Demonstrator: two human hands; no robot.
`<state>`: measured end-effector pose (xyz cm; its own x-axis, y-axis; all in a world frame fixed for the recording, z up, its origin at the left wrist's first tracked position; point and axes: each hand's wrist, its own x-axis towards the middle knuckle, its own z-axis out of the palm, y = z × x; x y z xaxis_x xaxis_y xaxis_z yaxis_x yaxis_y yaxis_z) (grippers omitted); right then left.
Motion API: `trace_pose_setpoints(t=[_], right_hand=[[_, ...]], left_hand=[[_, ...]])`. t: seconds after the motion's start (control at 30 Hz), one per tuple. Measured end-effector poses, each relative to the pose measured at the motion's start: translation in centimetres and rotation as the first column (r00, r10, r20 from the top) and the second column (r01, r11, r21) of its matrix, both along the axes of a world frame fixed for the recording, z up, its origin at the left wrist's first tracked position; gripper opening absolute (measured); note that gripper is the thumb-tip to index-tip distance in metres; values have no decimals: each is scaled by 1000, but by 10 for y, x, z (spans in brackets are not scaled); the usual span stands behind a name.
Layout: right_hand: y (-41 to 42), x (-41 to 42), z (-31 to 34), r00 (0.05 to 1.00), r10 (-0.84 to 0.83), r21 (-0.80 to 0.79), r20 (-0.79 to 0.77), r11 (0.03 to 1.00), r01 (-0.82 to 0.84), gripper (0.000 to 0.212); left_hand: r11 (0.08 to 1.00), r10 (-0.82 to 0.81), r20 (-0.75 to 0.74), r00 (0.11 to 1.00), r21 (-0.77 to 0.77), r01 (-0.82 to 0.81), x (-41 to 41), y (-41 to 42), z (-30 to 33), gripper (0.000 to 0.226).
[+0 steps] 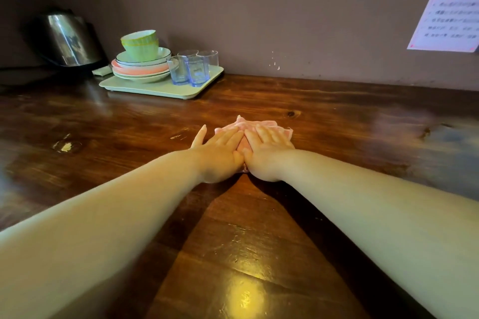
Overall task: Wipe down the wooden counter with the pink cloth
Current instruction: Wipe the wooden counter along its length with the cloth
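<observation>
The pink cloth point(246, 125) lies bunched on the dark wooden counter point(337, 122), near its middle. Both my hands lie flat on top of it, side by side, thumbs touching. My left hand point(220, 147) presses on the cloth's left part with straight fingers, its little finger out on the bare wood. My right hand point(267, 146) presses on the right part, fingers straight and spread. Most of the cloth is hidden under my palms; only its far edge and a strip between the hands show.
A pale green tray point(158, 89) stands at the back left with stacked plates point(140, 70), green bowls point(140, 44) and several clear glasses point(193, 67). A steel kettle point(68, 39) stands further left. The wall point(285, 21) bounds the counter's far edge, with a printed notice point(451, 8) at right.
</observation>
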<state>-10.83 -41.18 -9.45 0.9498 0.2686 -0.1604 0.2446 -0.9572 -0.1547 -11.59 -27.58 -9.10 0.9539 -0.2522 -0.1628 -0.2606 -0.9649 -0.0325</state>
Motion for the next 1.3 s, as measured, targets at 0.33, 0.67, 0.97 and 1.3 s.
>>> trace_pose_setpoints(t=[0.33,0.67,0.97,1.3], right_hand=[[10,-13,-2,998,49,48,-39,998,-48,62],[20,-15,-10,993,114,50,-32,992,-112,68],[25,-18,-12,987,161,41,-3,986,-161,67],[34,-17,-3,991,133,42,5,990,-133,63]], left_hand=[[997,-27,-2,1000,68,27,-14,20,-8,63],[999,-51,53,997,2,51,-21,48,-19,70],[999,-19,33,999,-39,21,-29,54,-21,68],[994,90,16,996,-64,-89,-22,45,-12,61]])
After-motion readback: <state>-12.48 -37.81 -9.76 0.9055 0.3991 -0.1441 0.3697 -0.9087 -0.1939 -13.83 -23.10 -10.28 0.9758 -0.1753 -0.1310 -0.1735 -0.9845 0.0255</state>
